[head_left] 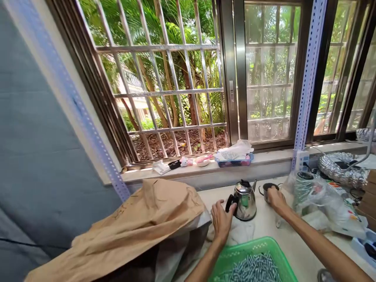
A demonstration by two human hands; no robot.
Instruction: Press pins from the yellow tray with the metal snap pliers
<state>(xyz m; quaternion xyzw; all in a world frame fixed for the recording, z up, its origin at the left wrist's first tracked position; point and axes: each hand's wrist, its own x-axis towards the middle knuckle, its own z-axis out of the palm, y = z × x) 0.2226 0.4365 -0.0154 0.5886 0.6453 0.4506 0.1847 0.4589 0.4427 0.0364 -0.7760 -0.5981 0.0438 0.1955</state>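
Head view: two bare hands work at one pale tabletop (pixel 296 250). The left hand (pixel 221 221) has its fingers and thumb apart beside the black handle of one shiny, rounded metal kettle (pixel 247 205); whether the thumb touches that handle, I cannot tell. The kettle stands upright near the middle of the tabletop, its spout pointing right. The right hand (pixel 277 200) is clamped on the rim of one small grey metal cup (pixel 265 195), just right of the kettle. Nearer the person sits one green plastic basket (pixel 257 243) with silvery metal screws (pixel 256 269), too many to count. One large, creased brown paper bag (pixel 152 213) lies to the left; one blue plastic basket (pixel 233 162) rests on the windowsill.
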